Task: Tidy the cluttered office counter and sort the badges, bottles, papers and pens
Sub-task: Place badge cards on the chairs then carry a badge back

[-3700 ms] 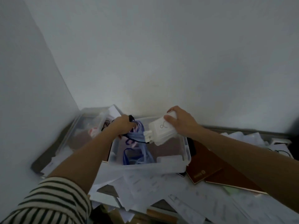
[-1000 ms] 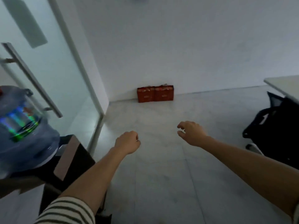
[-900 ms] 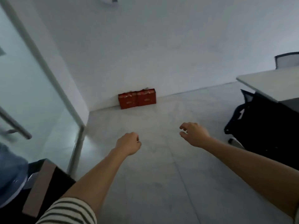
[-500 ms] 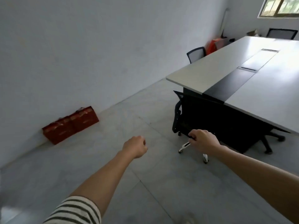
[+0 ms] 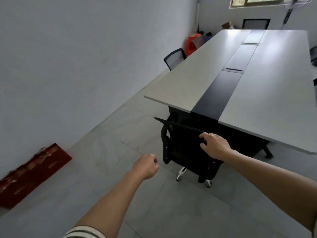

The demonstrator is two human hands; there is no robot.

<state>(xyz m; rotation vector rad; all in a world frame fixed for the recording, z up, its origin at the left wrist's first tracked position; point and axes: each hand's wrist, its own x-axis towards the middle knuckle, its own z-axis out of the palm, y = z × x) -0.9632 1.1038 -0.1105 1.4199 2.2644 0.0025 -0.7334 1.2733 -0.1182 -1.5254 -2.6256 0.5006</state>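
Note:
None of the counter's badges, bottles, papers or pens are in view. My left hand (image 5: 146,166) is stretched out over the grey floor, curled into a fist with nothing visible in it. My right hand (image 5: 214,146) hovers with loosely curled fingers in front of the top edge of a black office chair's back (image 5: 181,145). Whether it touches the chair I cannot tell. It holds nothing.
A long white table (image 5: 248,86) with a black centre strip fills the right side, the black chair tucked under its near end. More chairs (image 5: 174,57) stand along it. A red box (image 5: 32,174) lies against the left wall. Orange items (image 5: 191,43) sit in the far corner.
The view has swung right from the cluttered counter, past a glass door, to the meeting table. Both hands, which held lanyards and a white pack earlier, are now empty.

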